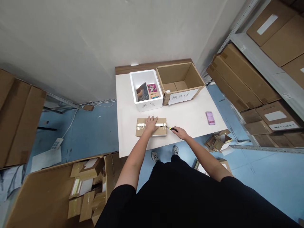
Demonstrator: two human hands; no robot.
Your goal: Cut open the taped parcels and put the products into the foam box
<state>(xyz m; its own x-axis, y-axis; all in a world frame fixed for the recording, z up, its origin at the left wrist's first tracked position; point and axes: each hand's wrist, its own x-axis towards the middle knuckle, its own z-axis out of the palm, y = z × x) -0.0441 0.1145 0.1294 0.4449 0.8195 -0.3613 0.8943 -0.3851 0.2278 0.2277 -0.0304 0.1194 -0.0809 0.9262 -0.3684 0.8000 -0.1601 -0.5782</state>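
A small taped cardboard box (141,130) lies near the front edge of the white table (129,139). My left hand (151,124) rests flat on its top with the fingers stretched out. Closed around a black and yellow utility knife (174,129), my right hand (180,133) is just right of the box. The knife's tip points at the box's right end, at the tape seam; whether the blade is in the tape is too small to tell.
Behind the small box stand a white foam box (150,106) with books (152,90) in it and a larger open carton (180,96) with a paper sign. A purple, blurred item (210,118) lies at the right. Loaded shelves (258,57) flank the table; a big carton (47,193) holds several small boxes.
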